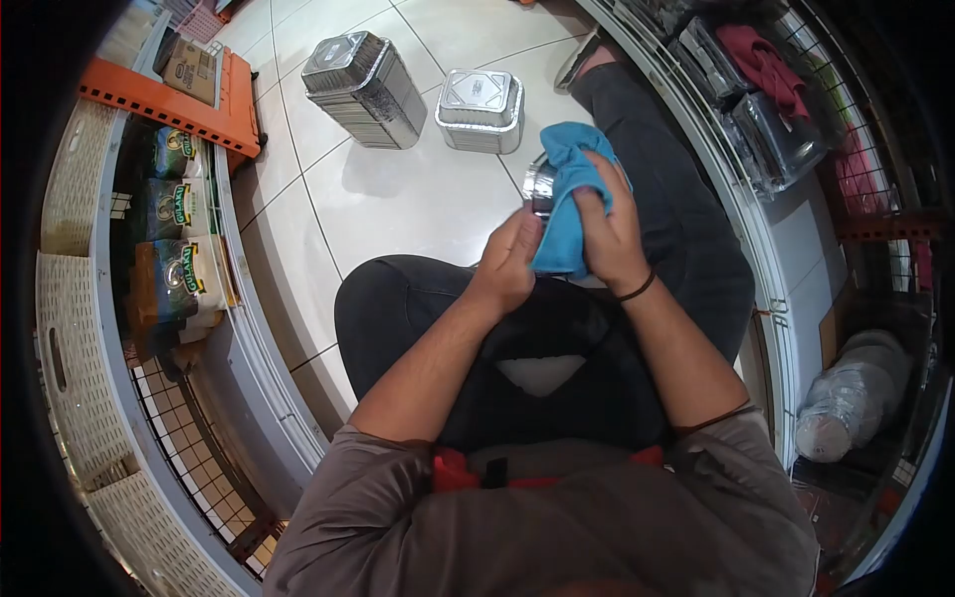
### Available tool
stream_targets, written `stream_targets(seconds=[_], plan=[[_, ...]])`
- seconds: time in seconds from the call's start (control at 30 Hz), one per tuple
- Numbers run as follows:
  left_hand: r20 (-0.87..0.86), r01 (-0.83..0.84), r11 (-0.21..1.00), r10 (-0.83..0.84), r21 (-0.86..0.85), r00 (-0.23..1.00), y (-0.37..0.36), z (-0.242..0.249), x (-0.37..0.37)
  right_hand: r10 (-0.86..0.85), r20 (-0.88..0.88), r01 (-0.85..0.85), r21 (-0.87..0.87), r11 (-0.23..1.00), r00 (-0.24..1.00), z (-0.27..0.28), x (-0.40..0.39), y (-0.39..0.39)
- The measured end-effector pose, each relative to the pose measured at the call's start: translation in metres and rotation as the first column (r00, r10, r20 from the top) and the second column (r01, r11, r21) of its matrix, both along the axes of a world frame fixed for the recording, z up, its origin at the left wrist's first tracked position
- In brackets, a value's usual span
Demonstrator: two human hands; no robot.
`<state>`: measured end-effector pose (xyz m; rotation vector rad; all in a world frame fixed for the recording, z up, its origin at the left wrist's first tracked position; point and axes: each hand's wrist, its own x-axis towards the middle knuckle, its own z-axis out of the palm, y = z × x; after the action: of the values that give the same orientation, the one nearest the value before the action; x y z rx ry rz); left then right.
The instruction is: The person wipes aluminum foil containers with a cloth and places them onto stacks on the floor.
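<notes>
Above my lap, my left hand [510, 261] grips the near left side of a shiny foil container [540, 187], fingers closed on it. My right hand [613, 231] holds a blue cloth [565, 226] against the container's right side, thumb on the cloth. The cloth covers most of the container, so only its left edge shows. On the tiled floor ahead stand a tall stack of foil containers [368, 95] and, to its right, a shorter stack [480, 111].
Shelving with packaged bags [179, 274] lines the left side, near an orange rack beam [164, 109]. Shelves on the right hold dark wrapped items [781, 139] and a plastic-wrapped roll [856, 393]. My crossed legs [398, 308] rest on the floor.
</notes>
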<state>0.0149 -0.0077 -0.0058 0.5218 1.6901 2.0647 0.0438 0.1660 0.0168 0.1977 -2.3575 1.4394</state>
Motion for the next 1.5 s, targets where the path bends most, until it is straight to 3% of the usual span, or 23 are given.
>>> stream_targets(seconds=[0.1, 0.13, 0.27, 0.43, 0.63, 0.8, 0.97, 1.1, 1.3, 1.43, 1.5], plan=[[0.327, -0.123, 0.983, 0.072, 0.139, 0.942, 0.004, 0.007, -0.005, -0.013, -0.020, 0.017, 0.232, 0.972, 1.000, 0.013, 0.010, -0.012], [0.326, -0.128, 0.982, 0.076, 0.139, 0.942, 0.002, 0.006, -0.005, -0.008, -0.021, 0.013, 0.232, 0.973, 1.000, 0.012, 0.008, -0.011], [0.048, 0.093, 0.996, -0.094, 0.007, 0.994, -0.007, -0.002, 0.001, 0.020, -0.077, -0.020, 0.007, 1.000, 0.997, -0.004, -0.007, 0.004], [0.191, -0.022, 0.996, 0.004, 0.092, 0.982, -0.003, 0.000, -0.003, -0.071, -0.054, 0.072, 0.001, 0.997, 0.996, -0.009, 0.003, -0.010], [0.051, 0.013, 1.000, -0.014, 0.013, 0.999, -0.003, -0.007, -0.004, 0.089, 0.032, -0.093, 0.151, 0.984, 0.995, -0.003, -0.003, 0.000], [0.297, -0.087, 0.992, 0.057, 0.088, 0.953, 0.000, -0.002, -0.016, -0.074, 0.012, 0.074, -0.009, 0.997, 0.997, -0.020, -0.007, -0.009], [0.475, -0.173, 0.978, 0.099, 0.116, 0.874, 0.009, 0.016, -0.017, 0.091, 0.088, -0.112, 0.271, 0.956, 0.992, -0.012, -0.004, -0.012], [0.383, -0.157, 0.964, 0.065, 0.216, 0.922, 0.004, -0.005, -0.018, -0.048, 0.093, 0.054, -0.068, 0.996, 0.995, -0.024, -0.014, -0.013], [0.428, -0.269, 0.944, 0.166, 0.192, 0.889, 0.004, 0.007, -0.027, 0.109, 0.220, -0.135, 0.110, 0.985, 0.969, -0.017, 0.005, -0.034], [0.219, -0.026, 1.000, 0.024, 0.008, 0.976, 0.005, -0.011, -0.012, -0.016, 0.173, 0.051, -0.200, 0.978, 0.985, -0.016, -0.018, -0.013], [0.241, -0.061, 0.998, 0.052, 0.033, 0.969, 0.007, -0.009, -0.012, -0.005, 0.178, 0.038, -0.182, 0.982, 0.984, -0.019, -0.008, -0.020]])
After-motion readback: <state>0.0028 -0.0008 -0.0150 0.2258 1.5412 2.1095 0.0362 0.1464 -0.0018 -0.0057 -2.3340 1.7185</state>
